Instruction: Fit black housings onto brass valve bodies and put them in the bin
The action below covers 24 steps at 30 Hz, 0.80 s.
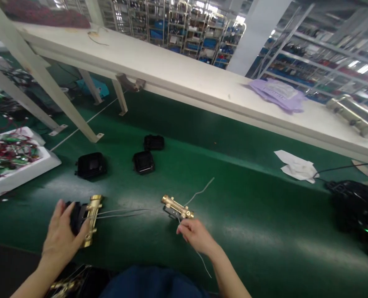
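On the left of the green table, my left hand [61,231] is curled round the black housing [76,217] of a brass meter body [92,217], thumb against the brass. Thin grey cables [118,214] run from it to the right. In the middle, a second brass meter body [178,207] with a dark part below it lies at a slant. My right hand [196,236] is closed beside its lower right end, pinching a thin grey cable [204,263] whose tail hangs below the hand. Another grey cable end [202,191] sticks out beyond this body.
Black covers [91,165] lie behind my hands. A white foam tray [44,165] of wired green parts is at left. A raised white shelf [184,78] crosses the back, with a purple bag [277,94] on it. White paper [298,166] and a black object [357,211] lie right.
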Each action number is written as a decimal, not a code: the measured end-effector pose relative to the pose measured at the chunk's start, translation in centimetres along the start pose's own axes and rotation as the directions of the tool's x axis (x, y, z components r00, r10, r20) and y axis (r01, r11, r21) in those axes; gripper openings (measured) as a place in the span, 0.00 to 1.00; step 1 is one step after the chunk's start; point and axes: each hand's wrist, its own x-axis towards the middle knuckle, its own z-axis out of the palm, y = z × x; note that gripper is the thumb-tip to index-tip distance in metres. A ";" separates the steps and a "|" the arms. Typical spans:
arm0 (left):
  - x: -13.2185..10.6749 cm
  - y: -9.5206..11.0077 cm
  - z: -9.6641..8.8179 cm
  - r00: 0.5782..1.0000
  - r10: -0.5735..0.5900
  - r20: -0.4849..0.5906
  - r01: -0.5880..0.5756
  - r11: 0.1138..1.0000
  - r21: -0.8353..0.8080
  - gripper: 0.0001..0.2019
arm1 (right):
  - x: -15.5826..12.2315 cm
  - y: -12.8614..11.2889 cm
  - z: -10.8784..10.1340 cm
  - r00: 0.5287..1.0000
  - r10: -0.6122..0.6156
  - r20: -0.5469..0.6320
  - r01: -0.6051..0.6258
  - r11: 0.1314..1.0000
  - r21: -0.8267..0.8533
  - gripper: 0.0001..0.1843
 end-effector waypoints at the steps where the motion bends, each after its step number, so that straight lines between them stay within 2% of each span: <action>1: 0.7 1.8 0.3 0.998 0.066 -0.002 -0.066 0.997 -0.042 0.31 | -0.4 0.3 0.0 0.993 -0.028 -0.111 0.018 0.996 -0.087 0.13; 3: 2.1 5.0 1.5 0.975 0.220 0.026 -0.216 0.971 -0.107 0.27 | -0.3 1.2 -0.2 0.930 -0.077 -0.359 -0.012 0.971 -0.240 0.13; 4: 2.9 6.3 2.4 0.955 0.294 0.052 -0.285 0.950 -0.131 0.26 | 0.3 1.8 -0.4 0.894 -0.088 -0.440 -0.045 0.958 -0.283 0.12; 5: 3.6 7.5 3.3 0.931 0.357 0.078 -0.343 0.928 -0.147 0.25 | 1.0 2.4 -0.5 0.878 -0.081 -0.471 -0.074 0.951 -0.301 0.11; 7: 5.2 9.6 5.2 0.878 0.461 0.129 -0.435 0.881 -0.184 0.24 | 2.5 3.7 -0.5 0.905 -0.038 -0.424 -0.102 0.947 -0.304 0.10; 10: 7.5 11.8 7.7 0.824 0.535 0.185 -0.503 0.842 -0.193 0.26 | 4.1 5.3 0.4 0.966 0.047 -0.255 -0.116 0.957 -0.264 0.11; 13: 9.3 13.1 9.6 0.807 0.515 0.290 -0.494 0.857 -0.146 0.29 | 4.0 6.1 2.0 0.985 0.118 -0.129 -0.144 0.964 -0.222 0.15; 16: 10.6 13.9 10.7 0.813 0.425 0.398 -0.428 0.900 -0.087 0.31 | 3.3 6.3 3.5 0.979 0.180 -0.096 -0.197 0.958 -0.210 0.13; 21: 11.6 14.5 11.2 0.874 0.300 0.382 -0.312 0.949 -0.031 0.29 | 3.6 7.0 4.3 0.965 0.237 -0.111 -0.251 0.958 -0.139 0.04; 24: 11.4 14.3 10.7 0.892 0.241 0.382 -0.232 0.970 -0.068 0.17 | 3.9 7.7 4.5 0.962 0.268 -0.052 -0.269 0.963 -0.014 0.04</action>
